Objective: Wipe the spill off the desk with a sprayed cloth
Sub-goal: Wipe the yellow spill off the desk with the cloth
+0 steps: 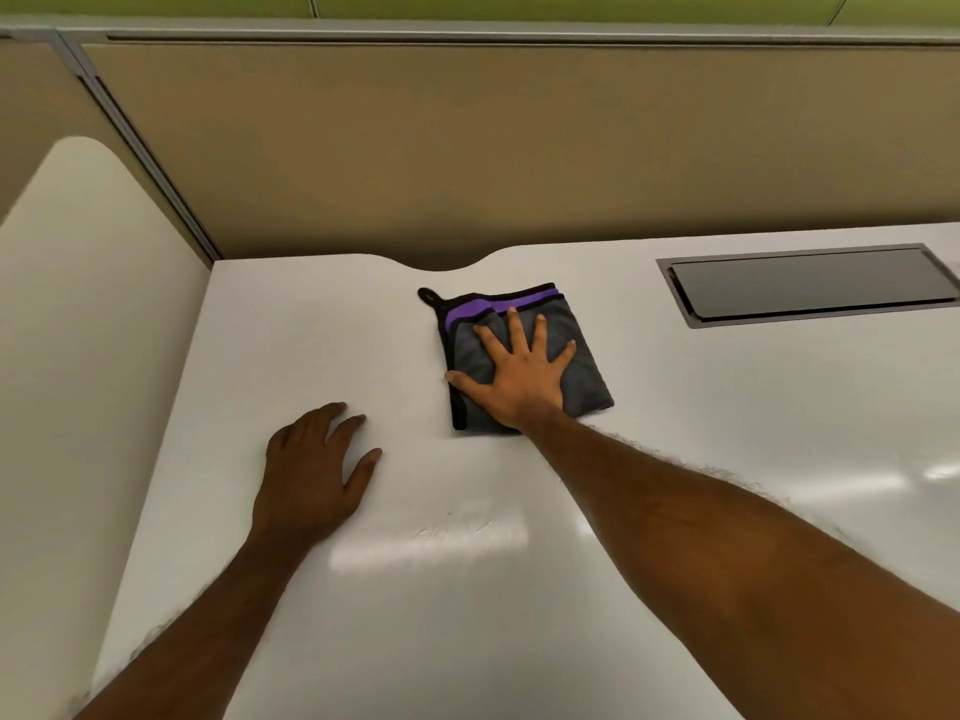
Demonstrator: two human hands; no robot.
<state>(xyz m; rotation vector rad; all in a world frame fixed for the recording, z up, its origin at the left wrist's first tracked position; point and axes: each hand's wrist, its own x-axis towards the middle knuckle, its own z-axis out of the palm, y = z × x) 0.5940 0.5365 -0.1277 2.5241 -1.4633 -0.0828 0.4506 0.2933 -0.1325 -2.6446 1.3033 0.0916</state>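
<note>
A folded grey cloth [582, 374] with a purple stripe, black trim and a black hanging loop lies on the white desk [322, 330], near its far edge. My right hand [517, 371] lies flat on the cloth, fingers spread, palm pressing down. My left hand [311, 470] rests on the bare desk to the left of the cloth and closer to me, fingers loosely curved, holding nothing. A faint wet streaky patch [462, 530] shows on the desk between my forearms.
A grey cable hatch [810, 285] is set into the desk at the far right. A tan partition wall [519, 148] stands behind the desk. A white side panel [78, 304] rises along the desk's left edge.
</note>
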